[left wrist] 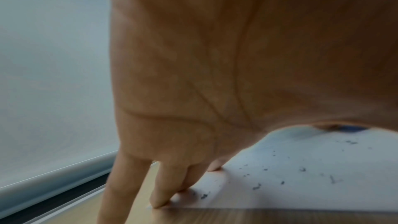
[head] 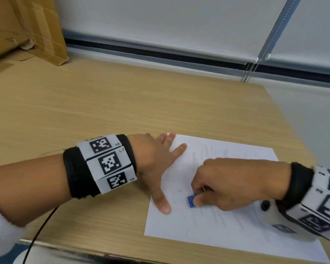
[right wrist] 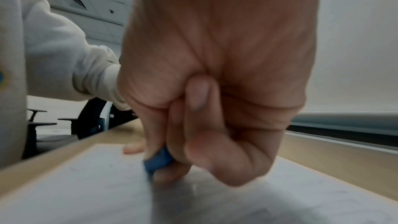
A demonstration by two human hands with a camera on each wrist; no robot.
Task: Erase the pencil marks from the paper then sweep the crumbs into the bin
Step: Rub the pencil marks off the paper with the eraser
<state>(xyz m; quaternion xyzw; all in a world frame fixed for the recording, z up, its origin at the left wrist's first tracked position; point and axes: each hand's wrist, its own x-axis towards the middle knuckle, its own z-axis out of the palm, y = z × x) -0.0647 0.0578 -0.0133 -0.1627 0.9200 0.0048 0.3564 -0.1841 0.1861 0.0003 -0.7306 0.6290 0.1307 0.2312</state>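
A white sheet of paper [head: 225, 225] lies near the front right of the wooden table, with faint pencil strokes and dark eraser crumbs [head: 179, 191] scattered on it. My left hand [head: 158, 164] lies flat with spread straight fingers, pressing the sheet's left edge; the left wrist view shows its fingertips [left wrist: 159, 200] on the paper's corner beside crumbs [left wrist: 257, 186]. My right hand [head: 227, 185] pinches a small blue eraser [head: 191, 201] between thumb and fingers, its end down on the paper. In the right wrist view the eraser [right wrist: 158, 159] touches the sheet [right wrist: 86, 193].
A cardboard box [head: 27, 29] leans at the table's far left corner. A window blind with a bead chain [head: 255, 60] runs behind the table. A black cable [head: 40, 233] hangs off the front edge. No bin is in view.
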